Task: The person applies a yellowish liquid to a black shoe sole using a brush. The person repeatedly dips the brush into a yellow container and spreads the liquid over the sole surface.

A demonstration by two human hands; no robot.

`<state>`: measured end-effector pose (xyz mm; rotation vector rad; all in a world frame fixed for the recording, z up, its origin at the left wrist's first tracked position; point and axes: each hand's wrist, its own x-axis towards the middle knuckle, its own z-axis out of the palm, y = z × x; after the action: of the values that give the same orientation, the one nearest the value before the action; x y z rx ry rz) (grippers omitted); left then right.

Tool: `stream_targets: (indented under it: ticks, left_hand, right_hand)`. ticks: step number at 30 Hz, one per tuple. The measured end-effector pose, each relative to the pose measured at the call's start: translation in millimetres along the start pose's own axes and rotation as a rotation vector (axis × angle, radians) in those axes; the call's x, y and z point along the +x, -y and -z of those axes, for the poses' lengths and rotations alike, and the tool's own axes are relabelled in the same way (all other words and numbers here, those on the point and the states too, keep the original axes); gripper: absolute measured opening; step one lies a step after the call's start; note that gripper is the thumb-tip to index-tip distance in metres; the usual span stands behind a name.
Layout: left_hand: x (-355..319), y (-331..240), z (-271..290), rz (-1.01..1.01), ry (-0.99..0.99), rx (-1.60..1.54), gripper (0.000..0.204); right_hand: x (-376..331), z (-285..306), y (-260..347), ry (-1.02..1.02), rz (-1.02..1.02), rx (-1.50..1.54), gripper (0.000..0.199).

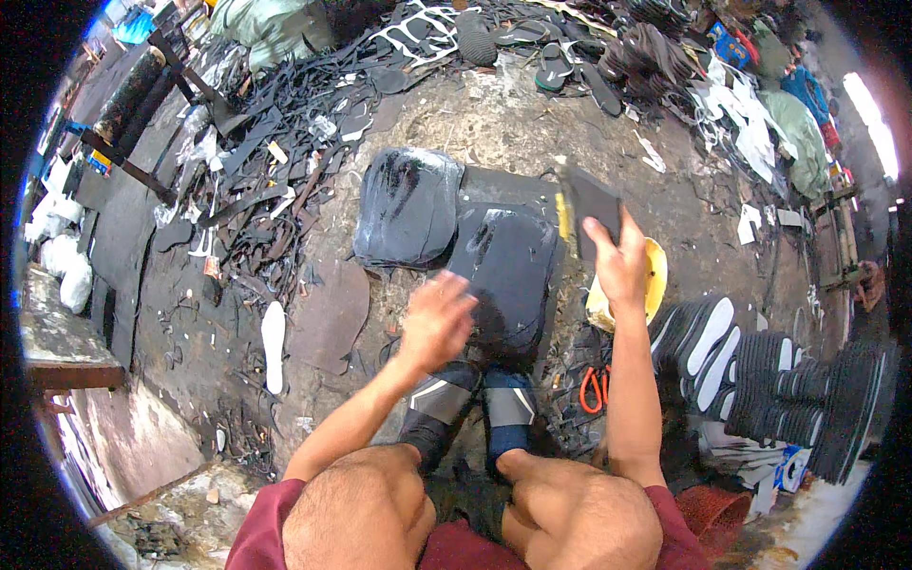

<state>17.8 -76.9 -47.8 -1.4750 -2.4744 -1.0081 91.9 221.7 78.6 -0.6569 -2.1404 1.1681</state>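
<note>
My right hand is closed round a dark flat slab with a yellow strip along its left edge; I cannot make out its kind. Below that hand lies a yellow bowl, partly hidden by my wrist. My left hand, smeared by motion, hovers at the left edge of a stack of black sheets in front of my feet. Whether its fingers hold anything is not clear. Left of and beyond this stack sits a second pile of black sheets, streaked with white.
Stacks of shoe soles stand at the right, near orange-handled scissors. A white sole and a brown sheet lie at the left. Black scraps cover the far left floor. Sandals lie at the back.
</note>
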Motion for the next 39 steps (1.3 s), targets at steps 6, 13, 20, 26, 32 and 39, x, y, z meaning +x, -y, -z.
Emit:
stream_targets:
  ticks: [6, 13, 20, 26, 32, 39]
  left_hand:
    - [-7.9, -41.2, -24.4, -0.237, 0.353, 0.242, 0.055]
    - [-15.9, -37.8, -32.0, -0.245, 0.27, 0.248, 0.052]
    - [-12.4, -38.7, -27.2, -0.209, 0.325, 0.262, 0.054]
    - [-11.1, -39.7, -27.6, -0.201, 0.349, 0.26, 0.054]
    - [-8.3, -42.7, -28.1, -0.206, 0.429, 0.34, 0.056]
    - [30.1, -40.5, -17.9, -0.153, 0.416, 0.163, 0.058]
  right_hand:
    - [13.6, -76.1, -3.6, 0.312, 0.151, -0.55, 0.04]
    - [-29.7, -90.1, 21.9, 0.567, 0.277, -0.822, 0.044]
    - [-4.4, -61.2, -31.0, 0.677, 0.451, -0.647, 0.048]
    - [-10.1, -55.1, -59.4, 0.612, 0.307, -0.664, 0.049]
    - [4.2, -48.9, -65.0, 0.582, 0.266, -0.672, 0.041]
    - [8.5, -55.3, -35.9, 0.601, 0.147, -0.721, 0.039]
